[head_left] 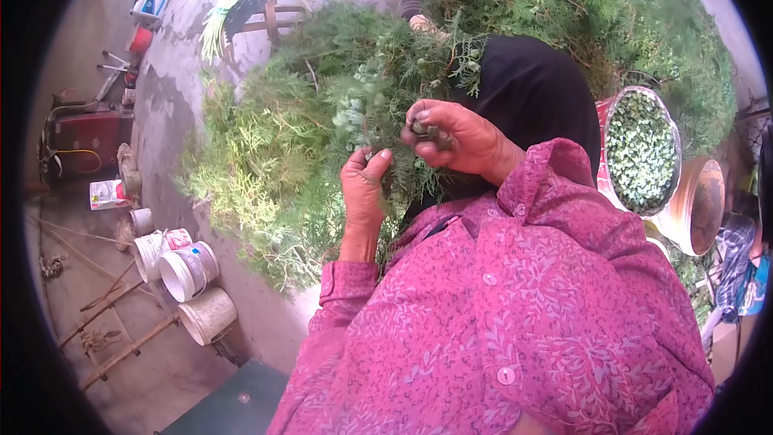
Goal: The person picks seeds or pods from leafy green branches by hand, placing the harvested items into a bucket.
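Note:
My left hand (364, 187) is closed, thumb against fingers, on the stem of a leafy evergreen sprig (351, 119) that bears pale green cones. Close beside it, my right hand (463, 138) is curled around several small, dull green cones (424, 130). Both hands are in front of my chest, above my lap. Another cut evergreen branch (467, 60) with round cones lies across my dark-covered knee (531, 89). Feathery evergreen branches (266, 169) are heaped on the floor in front of me and to the left.
To my right stands a bucket (602, 145) filled with green cones (640, 149), beside another tub (704, 205). A larger branch pile (652, 24) lies at the back right. White buckets (189, 270), a wooden ladder-like frame (133, 346) and a small stool (270, 16) are at the left.

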`<state>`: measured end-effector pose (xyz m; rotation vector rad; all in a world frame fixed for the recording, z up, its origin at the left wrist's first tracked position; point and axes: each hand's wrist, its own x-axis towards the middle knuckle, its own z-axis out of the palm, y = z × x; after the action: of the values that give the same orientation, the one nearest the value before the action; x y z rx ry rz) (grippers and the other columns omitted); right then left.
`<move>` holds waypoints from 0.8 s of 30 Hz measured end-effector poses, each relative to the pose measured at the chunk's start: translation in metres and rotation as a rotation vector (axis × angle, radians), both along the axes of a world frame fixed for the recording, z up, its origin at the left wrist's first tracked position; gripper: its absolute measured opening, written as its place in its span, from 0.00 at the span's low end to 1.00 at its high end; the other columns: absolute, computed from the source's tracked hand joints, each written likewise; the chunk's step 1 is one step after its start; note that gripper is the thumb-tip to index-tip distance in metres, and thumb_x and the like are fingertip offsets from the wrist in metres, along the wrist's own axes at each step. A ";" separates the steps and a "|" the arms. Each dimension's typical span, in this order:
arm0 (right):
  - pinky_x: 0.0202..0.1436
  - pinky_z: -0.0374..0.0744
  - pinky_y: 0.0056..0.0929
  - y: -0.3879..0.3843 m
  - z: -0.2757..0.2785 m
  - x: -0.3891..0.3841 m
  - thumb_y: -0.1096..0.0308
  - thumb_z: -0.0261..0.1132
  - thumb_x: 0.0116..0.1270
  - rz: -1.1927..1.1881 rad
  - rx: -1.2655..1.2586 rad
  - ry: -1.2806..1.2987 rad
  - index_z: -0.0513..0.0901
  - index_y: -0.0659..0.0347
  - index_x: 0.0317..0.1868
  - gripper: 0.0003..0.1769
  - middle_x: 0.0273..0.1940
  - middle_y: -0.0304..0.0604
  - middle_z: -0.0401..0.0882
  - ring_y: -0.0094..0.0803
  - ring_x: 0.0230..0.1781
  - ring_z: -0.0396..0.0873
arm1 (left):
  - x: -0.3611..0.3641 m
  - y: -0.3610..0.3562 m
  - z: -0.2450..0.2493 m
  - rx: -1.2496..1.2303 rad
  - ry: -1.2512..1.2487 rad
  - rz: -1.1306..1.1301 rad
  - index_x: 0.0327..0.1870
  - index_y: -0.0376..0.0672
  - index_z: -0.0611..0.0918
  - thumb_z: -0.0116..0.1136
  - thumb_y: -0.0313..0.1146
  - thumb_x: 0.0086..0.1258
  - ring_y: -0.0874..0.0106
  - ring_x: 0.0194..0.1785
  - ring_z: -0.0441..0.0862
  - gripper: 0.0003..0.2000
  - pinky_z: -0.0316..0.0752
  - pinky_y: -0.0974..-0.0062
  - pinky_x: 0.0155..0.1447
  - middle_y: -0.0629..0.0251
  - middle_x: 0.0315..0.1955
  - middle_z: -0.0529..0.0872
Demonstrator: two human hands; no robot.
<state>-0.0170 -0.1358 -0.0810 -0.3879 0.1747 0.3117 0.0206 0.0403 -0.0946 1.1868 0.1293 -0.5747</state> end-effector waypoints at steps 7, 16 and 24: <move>0.20 0.68 0.19 0.001 -0.002 0.013 0.69 0.61 0.60 0.050 -0.623 -0.052 0.76 0.61 0.34 0.05 0.26 0.38 0.78 0.23 0.22 0.73 | -0.004 -0.016 -0.017 0.154 -0.245 -0.051 0.42 0.36 0.76 0.59 0.20 0.56 0.80 0.36 0.77 0.12 0.73 0.84 0.41 0.67 0.32 0.81; 0.34 0.76 0.41 0.022 0.008 0.012 0.65 0.62 0.49 -0.048 -1.833 -0.473 0.79 0.61 0.30 0.10 0.27 0.51 0.78 0.49 0.31 0.77 | -0.012 -0.024 -0.031 0.274 -0.462 -0.074 0.43 0.35 0.74 0.54 0.22 0.61 0.82 0.38 0.75 0.09 0.72 0.85 0.42 0.69 0.36 0.79; 0.31 0.75 0.39 0.027 -0.003 0.006 0.65 0.63 0.52 -0.198 -1.984 -0.454 0.78 0.62 0.28 0.09 0.23 0.49 0.77 0.44 0.26 0.78 | -0.011 -0.028 -0.031 0.276 -0.421 -0.045 0.43 0.37 0.73 0.59 0.22 0.58 0.81 0.38 0.76 0.13 0.72 0.84 0.41 0.67 0.36 0.80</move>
<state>-0.0108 -0.1091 -0.0839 -2.3593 0.0143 -0.2751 0.0093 0.0119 -0.1253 1.5578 -0.1824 -0.3412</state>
